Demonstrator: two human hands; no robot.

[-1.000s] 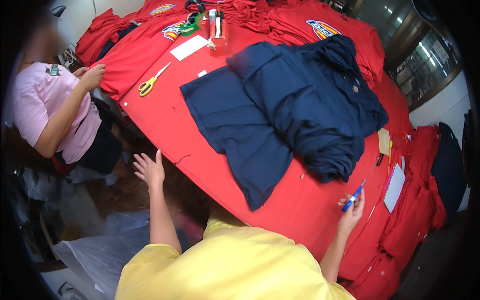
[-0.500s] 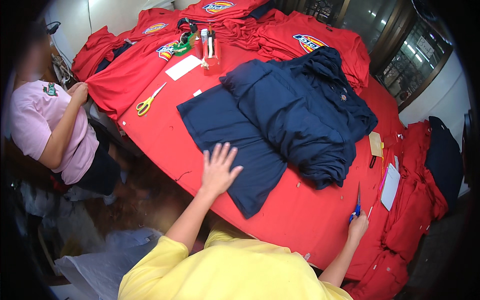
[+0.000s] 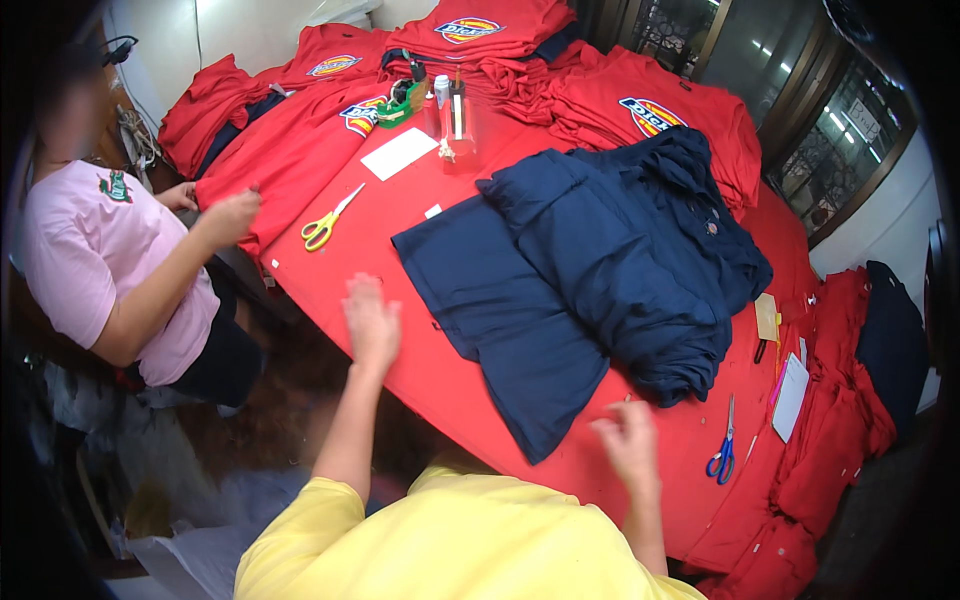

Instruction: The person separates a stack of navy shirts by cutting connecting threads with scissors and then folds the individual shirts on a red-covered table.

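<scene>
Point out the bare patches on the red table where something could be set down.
Bare red tabletop lies between the yellow-handled scissors, white paper sheet and spread navy garment. Another strip runs near the blue-handled scissors. The far end, under stacked red shirts, is crowded.

1. The right hand (image 3: 628, 445) no longer holds the blue-handled scissors (image 3: 722, 455); they lie on the red table (image 3: 400, 330).
2. The left hand (image 3: 372, 322) is off the navy garment (image 3: 520, 320), now over the table's edge.

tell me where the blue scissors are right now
In the head view, the blue scissors lie on the red table, right of the right hand, beside the navy garments.
</scene>
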